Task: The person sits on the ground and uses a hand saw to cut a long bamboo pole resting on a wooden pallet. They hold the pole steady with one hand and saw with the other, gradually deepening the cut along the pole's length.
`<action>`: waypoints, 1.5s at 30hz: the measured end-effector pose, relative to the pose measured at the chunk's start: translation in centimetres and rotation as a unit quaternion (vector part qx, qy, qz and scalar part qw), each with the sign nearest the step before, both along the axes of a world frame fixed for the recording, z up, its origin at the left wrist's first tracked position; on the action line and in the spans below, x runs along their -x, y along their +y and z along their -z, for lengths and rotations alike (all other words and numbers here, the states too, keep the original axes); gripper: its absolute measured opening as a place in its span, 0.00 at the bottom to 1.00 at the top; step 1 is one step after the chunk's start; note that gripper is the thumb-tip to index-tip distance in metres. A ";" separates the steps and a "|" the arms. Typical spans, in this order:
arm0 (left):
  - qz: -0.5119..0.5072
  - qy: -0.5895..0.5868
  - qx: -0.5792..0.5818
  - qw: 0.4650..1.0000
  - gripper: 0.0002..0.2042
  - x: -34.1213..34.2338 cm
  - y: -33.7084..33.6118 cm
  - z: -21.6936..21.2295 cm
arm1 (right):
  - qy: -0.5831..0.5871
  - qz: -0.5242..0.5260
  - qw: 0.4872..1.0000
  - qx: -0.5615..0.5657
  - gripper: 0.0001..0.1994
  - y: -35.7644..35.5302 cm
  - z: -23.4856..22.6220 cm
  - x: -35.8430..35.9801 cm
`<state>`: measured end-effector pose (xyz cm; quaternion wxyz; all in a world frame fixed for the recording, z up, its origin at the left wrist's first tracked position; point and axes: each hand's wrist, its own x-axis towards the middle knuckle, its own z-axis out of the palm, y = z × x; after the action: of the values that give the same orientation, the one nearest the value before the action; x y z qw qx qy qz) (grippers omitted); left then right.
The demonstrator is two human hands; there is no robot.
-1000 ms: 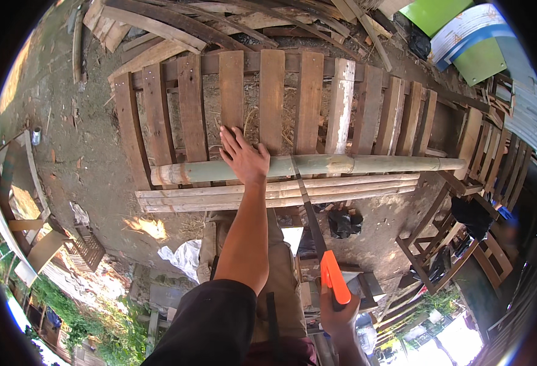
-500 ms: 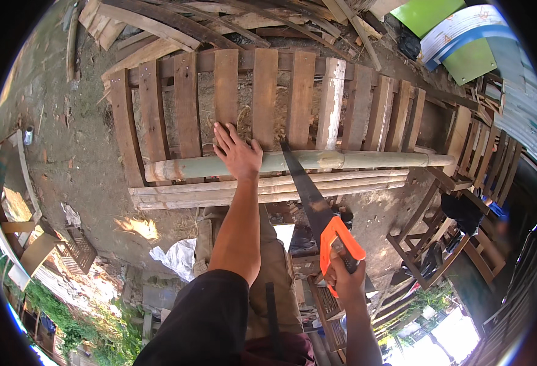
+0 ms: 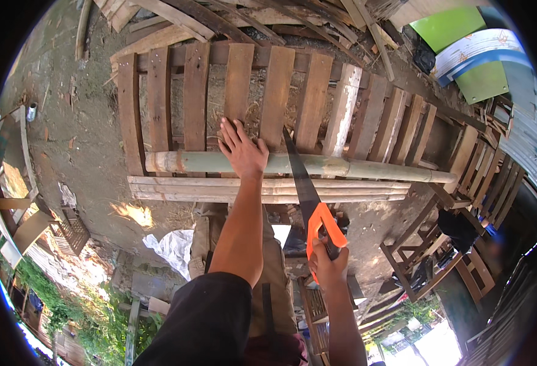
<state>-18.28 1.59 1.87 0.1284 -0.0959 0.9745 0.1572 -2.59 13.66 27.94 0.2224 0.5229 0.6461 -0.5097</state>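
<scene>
— So what is the big thing under everything?

— A slatted wooden pallet [image 3: 238,91], lying flat on bare dirt ground [image 3: 79,146] with loose boards [image 3: 177,18] heaped beyond its far edge. It serves as the table. Off to the right stand wooden chair frames [image 3: 427,256], and green and blue sheets [image 3: 463,55] lean in the upper right corner.

— And what lies on the pallet?

— A long pale green bamboo pole [image 3: 354,168], set crosswise over the slats, with a few thin light wooden strips [image 3: 220,189] stacked along its near side, just beside it.

— Where are the hands?

— The left hand [image 3: 242,152] is flat on the pole, fingers spread apart and pressing down, not wrapped around it. The right hand [image 3: 328,262] is closed tight around the orange handle of a handsaw [image 3: 308,195]. The dark blade runs up and away from the handle and crosses the pole just right of the left hand; it looks to rest on the bamboo there.

— Which step would you say this is?

— I judge it as the start of a cut: pole pinned, blade set on its line, and no kerf I can make out.

— What does the next move call for?

— Steady downward pressure from the left hand so the round pole cannot roll, and short, light strokes, with the blade kept well clear of the thumb beside it.
</scene>
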 end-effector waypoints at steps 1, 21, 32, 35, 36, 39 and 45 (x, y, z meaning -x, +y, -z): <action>-0.003 -0.002 -0.002 1.000 0.40 -1.7 -0.2 -0.6 | -0.084 0.126 0.988 0.043 0.10 -0.1 -3.5 -1.2; 0.004 -0.048 -0.001 0.999 0.42 -2.1 -0.4 -0.2 | -0.046 0.099 0.993 0.045 0.10 0.2 1.5 2.6; -0.015 -0.042 0.002 0.999 0.42 -2.3 -0.4 -0.5 | -0.053 0.054 0.997 0.029 0.09 -0.7 -6.7 -2.4; 0.002 -0.041 0.001 0.999 0.42 -2.4 -0.6 -0.4 | -0.072 0.093 0.993 0.018 0.11 -1.2 1.4 2.0; 0.011 -0.041 -0.008 0.999 0.42 -2.0 -0.4 -0.4 | -0.059 0.089 0.993 0.049 0.14 -0.7 5.2 5.5; 0.011 -0.061 0.007 0.998 0.43 -1.5 -0.2 -0.5 | 0.001 0.049 0.998 -0.030 0.18 -1.9 9.7 4.5; 0.020 -0.086 0.018 0.996 0.43 -1.5 -0.3 -0.7 | -0.001 0.043 0.999 -0.027 0.07 -2.6 11.5 0.6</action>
<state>-16.73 1.26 2.61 0.2130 -0.0921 0.9642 0.1280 -3.14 11.10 16.42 0.1870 0.5566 0.6365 -0.5001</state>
